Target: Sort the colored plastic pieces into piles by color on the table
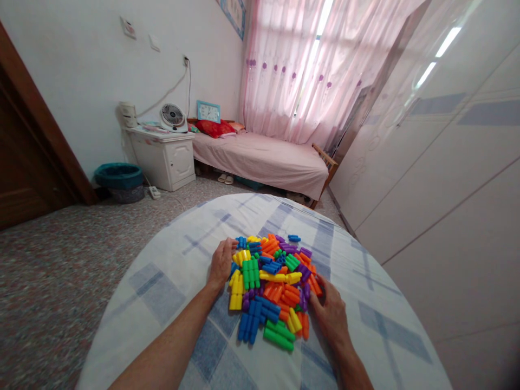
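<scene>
Toy blocks (251, 274) lay heaped well in from the far edge of the table (174, 244). Left hand (221, 263), right hand (331, 307): both half open, loosely curved, clasping nothing visible; set against the heap's opposite sides, probably to hem in loose pieces.

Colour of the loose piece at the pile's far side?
The loose piece is blue, best in head view.
</scene>
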Motion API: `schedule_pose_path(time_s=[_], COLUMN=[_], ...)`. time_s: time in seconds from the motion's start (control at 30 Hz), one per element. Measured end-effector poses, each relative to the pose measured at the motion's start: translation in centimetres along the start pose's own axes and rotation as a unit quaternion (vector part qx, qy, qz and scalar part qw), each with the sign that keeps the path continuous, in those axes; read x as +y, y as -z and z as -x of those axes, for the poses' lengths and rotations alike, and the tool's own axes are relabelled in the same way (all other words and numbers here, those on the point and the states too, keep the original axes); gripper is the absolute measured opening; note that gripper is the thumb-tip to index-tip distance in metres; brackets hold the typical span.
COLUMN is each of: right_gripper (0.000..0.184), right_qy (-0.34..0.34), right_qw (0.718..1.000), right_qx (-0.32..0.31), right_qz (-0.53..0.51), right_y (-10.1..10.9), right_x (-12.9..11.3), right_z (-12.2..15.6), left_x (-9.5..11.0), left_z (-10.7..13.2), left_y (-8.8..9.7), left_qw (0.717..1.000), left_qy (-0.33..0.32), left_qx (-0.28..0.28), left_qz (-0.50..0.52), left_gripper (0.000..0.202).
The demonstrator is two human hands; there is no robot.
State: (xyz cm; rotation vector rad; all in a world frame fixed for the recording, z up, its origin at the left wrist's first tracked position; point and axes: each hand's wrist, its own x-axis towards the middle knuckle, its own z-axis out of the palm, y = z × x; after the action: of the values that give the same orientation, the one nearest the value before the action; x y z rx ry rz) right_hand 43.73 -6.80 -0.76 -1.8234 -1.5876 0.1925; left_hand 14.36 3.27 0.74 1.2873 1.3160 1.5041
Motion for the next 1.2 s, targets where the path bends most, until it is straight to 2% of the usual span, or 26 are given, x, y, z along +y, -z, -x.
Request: schedule_pose_path(time_s=[0.17,0.3,0.53,0.73,0.9,0.97,1.1,1.2], right_gripper=[0.051,0.054,0.050,0.056,0.060,0.059,0.054,0.052], right_qy=[-0.040,-0.040,-0.054,-0.091,-0.144,-0.174,-0.203,-0.183], right_qw=[0.997,0.991,0.992,0.986,0.960,0.952,0.951,0.950], right_qx=[0.033,0.062,0.037,0.123,0.209,0.199,0.128,0.149], right_qz=[0.056,0.111,0.108,0.069,0.118,0.157,0.197,0.205], right_y=[0.2,0.6,0.9,2.3,4.2,4.6,4.5,4.1], right_x=[0.2,0.2,0.2,-0.6,0.8,2.0,3.8,4.0], right_z=[0.1,0.1,0.0,-0.5,-0.4,-0.2,0.1,0.1], left_x=[-0.1,-0.2,-0.1,0.0,0.1,0.1,0.0,-0.1], left_z=[0.0,0.0,0.0,0.0,0.0,0.0,0.0,0.0], left_y=[0.0,0.1,0.1,0.1,0.0,-0.1,0.0,0.0], left_qw=[1.000,1.000,1.000,1.000,1.000,1.000,1.000,1.000], left_qy=[0.002,0.000,0.006,0.002,-0.001,-0.002,-0.008,-0.008], left_qx=[-0.004,-0.010,-0.004,0.001,0.005,0.006,0.004,0.002], left_qz=[-0.005,-0.007,-0.002,0.004,0.006,0.005,0.005,0.004], left_gripper=[0.051,0.052,0.052,0.050,0.048,0.048,0.048,0.050])
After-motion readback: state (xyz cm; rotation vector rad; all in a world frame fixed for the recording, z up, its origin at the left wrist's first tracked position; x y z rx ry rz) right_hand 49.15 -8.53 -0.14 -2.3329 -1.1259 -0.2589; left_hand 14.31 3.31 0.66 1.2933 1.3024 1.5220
